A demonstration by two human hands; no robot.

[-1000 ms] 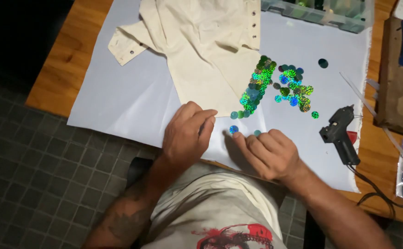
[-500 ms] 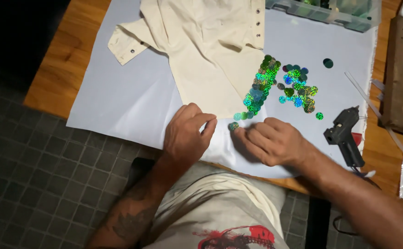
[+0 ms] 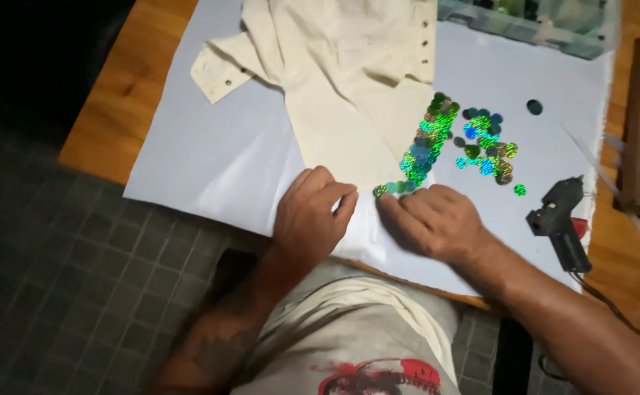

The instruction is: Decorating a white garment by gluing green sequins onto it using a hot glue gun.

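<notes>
Your right hand [image 3: 437,223] lies flat, fingertips pressing the sequin row [image 3: 397,188]; your left hand [image 3: 311,218] rests beside it, loosely curled and empty.

Home craft spot: wood table [image 3: 119,88]; glue gun [image 3: 560,219]; sequins [image 3: 481,143]; tile floor [image 3: 64,271].

Wooden table [image 3: 115,110], dark grey square-tiled floor [image 3: 78,278], dim light

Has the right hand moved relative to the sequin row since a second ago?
Yes. The right hand has slid up to the near end of the sequin row on the cream garment; earlier it lay short of it.
</notes>
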